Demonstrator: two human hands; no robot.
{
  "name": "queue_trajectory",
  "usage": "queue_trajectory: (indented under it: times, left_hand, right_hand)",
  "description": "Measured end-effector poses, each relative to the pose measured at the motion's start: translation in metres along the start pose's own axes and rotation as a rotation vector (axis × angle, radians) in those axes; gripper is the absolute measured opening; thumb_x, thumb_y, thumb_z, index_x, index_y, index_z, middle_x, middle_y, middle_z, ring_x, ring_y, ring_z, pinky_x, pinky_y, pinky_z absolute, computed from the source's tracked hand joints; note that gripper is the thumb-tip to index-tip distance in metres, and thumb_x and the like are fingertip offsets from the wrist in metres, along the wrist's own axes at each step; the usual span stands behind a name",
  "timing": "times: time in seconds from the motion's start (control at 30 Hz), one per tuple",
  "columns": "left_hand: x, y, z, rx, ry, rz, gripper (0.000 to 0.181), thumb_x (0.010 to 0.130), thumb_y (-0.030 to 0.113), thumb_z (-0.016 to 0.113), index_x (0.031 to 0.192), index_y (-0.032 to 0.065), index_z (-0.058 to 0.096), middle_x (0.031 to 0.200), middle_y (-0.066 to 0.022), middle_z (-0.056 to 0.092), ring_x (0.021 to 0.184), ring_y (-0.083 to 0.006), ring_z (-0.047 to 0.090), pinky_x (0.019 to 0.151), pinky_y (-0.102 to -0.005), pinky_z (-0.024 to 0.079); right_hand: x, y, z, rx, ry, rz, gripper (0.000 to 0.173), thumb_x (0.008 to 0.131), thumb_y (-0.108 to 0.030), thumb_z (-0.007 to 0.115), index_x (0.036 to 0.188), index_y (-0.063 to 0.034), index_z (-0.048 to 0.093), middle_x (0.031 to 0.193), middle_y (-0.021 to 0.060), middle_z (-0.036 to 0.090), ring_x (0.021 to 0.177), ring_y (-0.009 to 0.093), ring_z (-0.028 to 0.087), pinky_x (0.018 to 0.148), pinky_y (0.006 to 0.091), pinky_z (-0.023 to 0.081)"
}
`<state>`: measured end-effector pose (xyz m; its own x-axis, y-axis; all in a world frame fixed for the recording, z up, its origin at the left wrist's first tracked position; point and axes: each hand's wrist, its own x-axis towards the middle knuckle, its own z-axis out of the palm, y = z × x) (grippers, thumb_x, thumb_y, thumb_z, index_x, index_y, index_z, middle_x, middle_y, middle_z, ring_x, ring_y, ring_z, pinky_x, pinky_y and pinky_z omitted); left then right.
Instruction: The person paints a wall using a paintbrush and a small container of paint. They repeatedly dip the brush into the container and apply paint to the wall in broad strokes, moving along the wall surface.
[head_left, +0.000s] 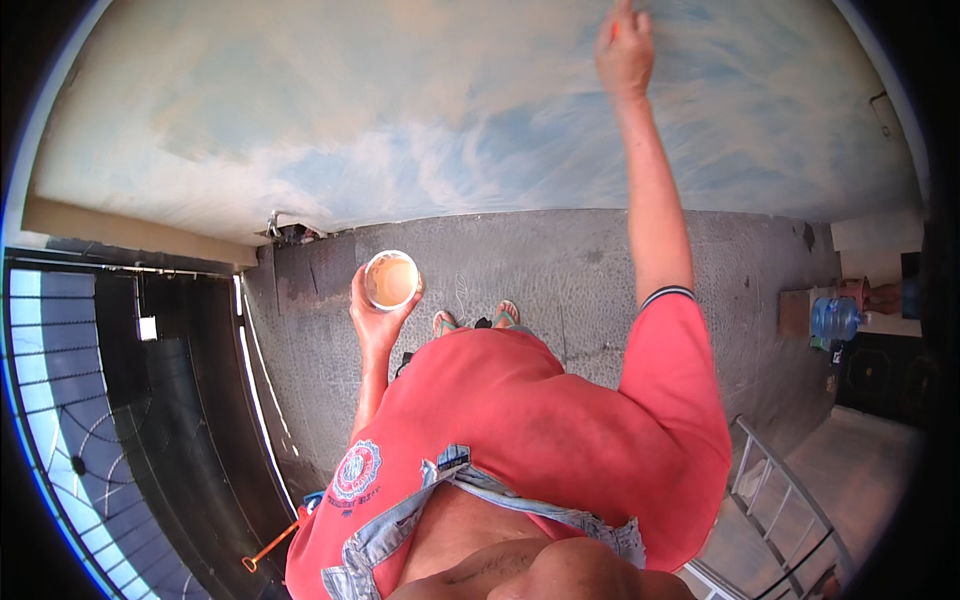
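My left hand (379, 315) grips a white plastic cup (391, 280) from below and behind, left of my feet; peach-coloured paint lies inside it. Stretched up at the top of the picture, my right hand (626, 56) is at the painted wall (480, 135), which bears cloudy patches of blue, white and beige. A small orange-red thing shows between its fingers, but its shape is mostly hidden. The hand is slightly blurred, and its fingertips reach the picture's top edge.
A metal tap (273, 225) juts from the wall's foot at left. Beyond the patterned floor (570, 277) stand a dark metal gate (172, 420) at left and a metal ladder (787, 495) at lower right. A blue water bottle (834, 319) lies far right; another person's legs (883, 298) show nearby.
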<state>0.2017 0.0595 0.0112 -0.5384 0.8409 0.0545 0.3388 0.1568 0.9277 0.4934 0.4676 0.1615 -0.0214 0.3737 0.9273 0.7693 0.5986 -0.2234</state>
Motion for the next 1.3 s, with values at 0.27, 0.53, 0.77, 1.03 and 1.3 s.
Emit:
queue_trajectory:
  times: [0.27, 0.53, 0.77, 1.03, 1.3]
  left_hand:
    - [0.001, -0.009, -0.004, 0.064, 0.006, 0.038, 0.093, 0.059, 0.022, 0.098, 0.136, -0.0002, 0.051, 0.123, -0.0152, 0.068, 0.115, -0.0248, 0.066, 0.099, -0.0397, 0.052]
    - [0.006, -0.005, -0.005, 0.003, -0.056, 0.027, 0.094, 0.062, 0.014, 0.097, 0.139, -0.0014, 0.048, 0.131, -0.0152, 0.062, 0.12, -0.0246, 0.061, 0.104, -0.0383, 0.048]
    - [0.007, -0.042, -0.019, -0.15, -0.141, 0.077, 0.091, 0.065, 0.008, 0.093, 0.142, -0.0041, 0.045, 0.138, -0.0173, 0.056, 0.128, -0.0271, 0.054, 0.112, -0.0418, 0.041]
    - [0.024, -0.052, -0.02, -0.156, -0.299, 0.13, 0.1, 0.064, 0.016, 0.096, 0.144, -0.0066, 0.042, 0.141, -0.0194, 0.053, 0.131, -0.0281, 0.052, 0.114, -0.042, 0.039]
    - [0.032, -0.047, -0.023, -0.133, -0.356, 0.191, 0.101, 0.064, 0.017, 0.096, 0.145, -0.0061, 0.041, 0.142, -0.0203, 0.053, 0.132, -0.0287, 0.051, 0.114, -0.0425, 0.039]
  right_hand:
    - [-0.238, 0.011, 0.012, -0.107, -0.589, 0.401, 0.064, 0.101, -0.015, 0.054, 0.16, -0.0214, 0.029, 0.096, 0.0186, 0.055, 0.076, 0.038, 0.064, 0.065, 0.0461, 0.055]
    - [-0.327, 0.01, 0.001, -0.114, -0.991, 0.618, 0.053, 0.097, -0.01, 0.05, 0.15, -0.0151, 0.043, 0.101, 0.0261, 0.062, 0.093, 0.043, 0.066, 0.081, 0.0506, 0.056]
    - [-0.227, -0.022, 0.029, -0.032, -1.077, 0.619, 0.027, 0.087, -0.004, 0.052, 0.106, -0.0001, 0.072, 0.103, 0.0243, 0.071, 0.1, 0.042, 0.069, 0.086, 0.0503, 0.055]
    - [-0.036, -0.095, -0.05, -0.162, -0.96, 0.411, 0.017, 0.082, -0.002, 0.062, 0.091, 0.0013, 0.075, 0.094, 0.0215, 0.073, 0.093, 0.037, 0.071, 0.079, 0.0453, 0.058]
    - [0.065, -0.164, -0.126, -0.078, -0.541, 0.329, 0.03, 0.086, 0.001, 0.054, 0.112, 0.0079, 0.067, 0.085, 0.026, 0.067, 0.079, 0.04, 0.068, 0.069, 0.0472, 0.056]
